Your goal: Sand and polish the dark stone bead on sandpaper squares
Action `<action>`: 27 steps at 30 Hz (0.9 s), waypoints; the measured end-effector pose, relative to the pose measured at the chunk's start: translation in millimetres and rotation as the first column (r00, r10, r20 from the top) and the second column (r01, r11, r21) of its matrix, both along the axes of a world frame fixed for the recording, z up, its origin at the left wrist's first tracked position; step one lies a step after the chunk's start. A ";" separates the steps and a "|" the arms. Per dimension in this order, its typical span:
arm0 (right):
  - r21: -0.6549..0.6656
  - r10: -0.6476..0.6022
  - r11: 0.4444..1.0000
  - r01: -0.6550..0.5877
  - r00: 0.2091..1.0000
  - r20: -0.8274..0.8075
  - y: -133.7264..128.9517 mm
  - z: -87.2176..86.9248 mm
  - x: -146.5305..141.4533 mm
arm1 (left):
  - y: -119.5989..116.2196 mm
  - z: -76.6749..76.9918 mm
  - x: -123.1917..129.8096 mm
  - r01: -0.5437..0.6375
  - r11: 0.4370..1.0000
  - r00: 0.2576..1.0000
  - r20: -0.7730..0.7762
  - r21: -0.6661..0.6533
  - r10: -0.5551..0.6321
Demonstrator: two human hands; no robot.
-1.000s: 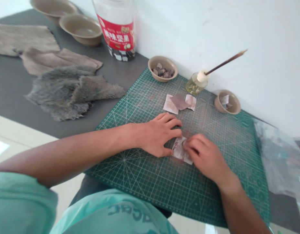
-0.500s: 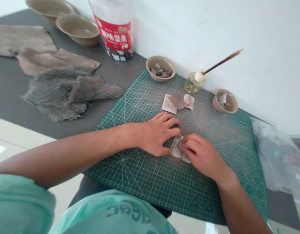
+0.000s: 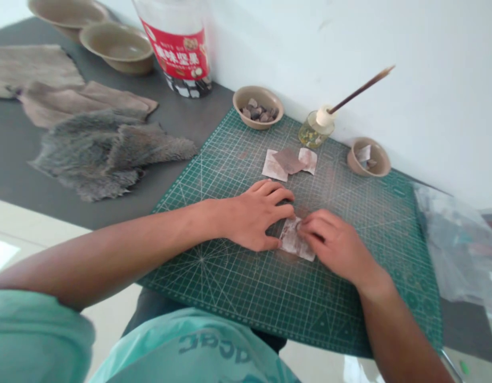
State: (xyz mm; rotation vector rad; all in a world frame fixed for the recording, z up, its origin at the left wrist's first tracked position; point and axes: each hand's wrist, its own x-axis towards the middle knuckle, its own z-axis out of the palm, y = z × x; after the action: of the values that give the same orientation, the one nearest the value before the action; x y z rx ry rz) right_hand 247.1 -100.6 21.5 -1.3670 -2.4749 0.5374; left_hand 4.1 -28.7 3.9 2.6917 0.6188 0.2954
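Observation:
My left hand (image 3: 256, 218) and my right hand (image 3: 334, 247) meet over a small crumpled pale scrap of hide or paper (image 3: 294, 240) lying on a green cutting mat (image 3: 238, 282). The right fingertips press on the scrap's upper part. The left thumb and fingertips close around its left edge, and part of the scrap is hidden beneath my fingers. Just beyond my hands lie several flat pieces: a pale square (image 3: 273, 166), a brown suede patch (image 3: 288, 160) and another pale square (image 3: 308, 160).
A bowl of small stones (image 3: 257, 106), a glass bottle with a brush (image 3: 314, 129) and a bowl holding scraps (image 3: 368, 157) line the wall. A grey fur pelt (image 3: 110, 154), suede hides (image 3: 70, 98), a lidded jar (image 3: 178, 53) and a plastic bag (image 3: 449, 250) lie around the mat.
The whole view has drifted slightly left and up with my head. My hands stay on the scrap, and the right fingers have shifted a little across it.

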 end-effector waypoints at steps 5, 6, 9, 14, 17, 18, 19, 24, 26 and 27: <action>-0.077 0.105 0.992 -0.104 0.994 0.007 -1.8 -0.9 -0.7 | 0.2 3.3 -0.4 -0.010 1.000 1.000 -0.018 -0.028 0.010; -0.081 0.124 0.989 -0.123 0.992 0.010 -2.7 -0.8 -2.2 | 0.4 3.9 -0.3 -0.004 0.999 1.000 -0.030 -0.033 0.003; -0.025 0.009 1.000 -0.009 1.000 0.027 -4.0 -1.1 -6.6 | 1.1 5.1 0.0 0.004 1.000 0.999 -0.051 -0.027 -0.005; 0.012 0.088 0.996 -0.088 0.995 0.040 -2.7 -2.1 -12.1 | 1.8 6.7 0.2 0.015 0.999 0.996 -0.092 -0.031 -0.018; 0.076 -0.096 0.993 0.089 0.992 0.084 -2.1 -2.1 -12.5 | 2.7 8.0 0.0 0.017 0.999 0.994 -0.106 -0.034 -0.021; 0.081 -0.115 0.991 0.107 0.989 0.095 -2.6 -2.0 -12.5 | 3.0 8.3 0.0 0.017 0.999 0.994 -0.111 -0.033 -0.020; 0.077 -0.091 0.994 0.083 0.991 0.098 -3.4 -2.0 -12.6 | 3.3 8.4 0.0 0.018 0.999 0.993 -0.118 -0.032 -0.022; 0.089 -0.061 0.995 0.053 0.994 0.087 -6.9 -0.5 -13.7 | 3.5 8.4 -0.2 0.025 0.999 0.991 -0.129 -0.031 -0.029; 0.109 -0.092 0.991 0.080 0.990 0.105 -7.5 0.5 -14.4 | 3.4 8.5 -0.3 0.021 0.999 0.990 -0.135 -0.030 -0.025; 0.109 -0.042 0.994 0.030 0.993 0.109 -7.7 0.8 -15.0 | 3.5 8.6 -0.4 0.022 0.999 0.989 -0.143 -0.033 -0.026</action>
State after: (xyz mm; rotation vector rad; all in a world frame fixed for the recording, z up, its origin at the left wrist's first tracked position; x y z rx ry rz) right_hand 232.1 -108.3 22.3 -1.4321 -2.5200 0.3243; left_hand 3.7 -25.2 12.6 2.7052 0.6264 0.0852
